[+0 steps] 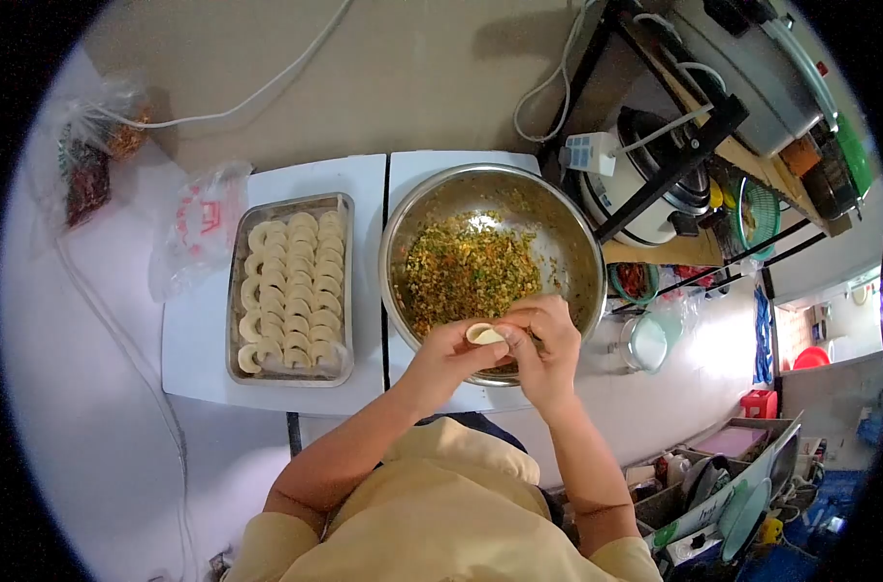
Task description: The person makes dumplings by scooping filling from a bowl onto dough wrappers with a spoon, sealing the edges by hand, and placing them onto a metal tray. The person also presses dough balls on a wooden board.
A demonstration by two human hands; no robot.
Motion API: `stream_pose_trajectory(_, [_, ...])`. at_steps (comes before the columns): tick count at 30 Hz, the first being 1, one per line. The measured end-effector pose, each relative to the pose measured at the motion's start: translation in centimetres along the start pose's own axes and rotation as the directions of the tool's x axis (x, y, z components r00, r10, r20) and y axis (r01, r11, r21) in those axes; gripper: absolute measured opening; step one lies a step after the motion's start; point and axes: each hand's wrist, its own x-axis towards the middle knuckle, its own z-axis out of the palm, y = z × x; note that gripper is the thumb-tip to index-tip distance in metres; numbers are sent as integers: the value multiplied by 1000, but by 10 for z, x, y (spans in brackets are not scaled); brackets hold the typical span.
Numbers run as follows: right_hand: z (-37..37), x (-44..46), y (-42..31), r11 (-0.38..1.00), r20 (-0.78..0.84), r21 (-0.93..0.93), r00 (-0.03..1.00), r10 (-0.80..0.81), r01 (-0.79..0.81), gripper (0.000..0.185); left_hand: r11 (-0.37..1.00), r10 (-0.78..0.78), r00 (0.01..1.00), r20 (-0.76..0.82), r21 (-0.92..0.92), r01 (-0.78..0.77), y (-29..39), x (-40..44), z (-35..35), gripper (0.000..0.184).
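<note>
Both hands meet over the near rim of a large steel bowl point(393, 281) that holds a chopped filling point(471, 272) of yellow, green and orange bits. My left hand point(448, 355) has its fingers closed on a small pale dough wrapper point(484, 335), which is curled into a cup shape. My right hand point(543, 344) pinches the wrapper's right side with thumb and fingers. To the left, a metal tray point(236, 320) holds several folded dumplings point(299, 281) in rows.
A crumpled clear plastic bag point(209, 218) lies left of the tray. At the right stand a black-framed shelf point(674, 175), a rice cooker point(626, 199) and a power strip point(591, 153). Bagged food point(87, 184) is at the far left.
</note>
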Motion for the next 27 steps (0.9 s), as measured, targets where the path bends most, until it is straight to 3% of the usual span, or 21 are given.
stream_pose_trajectory(1, [1,0,0,991,-13,92,995,97,-96,11,1000,0,1000,-1,0,0,-3,1,-1,20])
stream_pose_trajectory(2, [1,2,-1,991,-13,93,995,98,-96,11,999,22,1000,14,-38,-22,-6,1,-2,20])
stream_pose_trajectory(8, [0,4,2,996,30,-81,999,-19,22,9,995,18,1000,19,-94,-16,-10,2,1,20])
stream_pose_trajectory(12, [2,3,0,983,32,78,986,164,-166,7,980,4,1000,-22,-197,-8,-15,2,0,21])
stream_pose_trajectory(13, [2,4,-1,966,49,135,975,215,-220,7,980,6,1000,-24,-198,-11,-15,2,-2,21])
stream_pose_trajectory(15, [0,5,3,985,70,69,985,155,-160,8,1000,-10,1000,13,12,10,-13,3,-6,22])
stream_pose_trajectory(19, [2,3,5,996,46,-49,996,77,-74,13,997,-23,1000,5,-74,24,-12,1,0,23])
stream_pose_trajectory(21, [3,2,4,992,36,6,992,123,-123,10,982,-5,1000,-1,-190,5,-13,0,1,23])
stream_pose_trajectory(25, [2,4,2,984,88,93,986,142,-150,8,995,-1,1000,21,-96,3,-13,1,-5,23])
stream_pose_trajectory(27, [3,4,2,991,76,38,990,123,-126,8,998,-60,997,42,-30,61,-9,-1,-5,23])
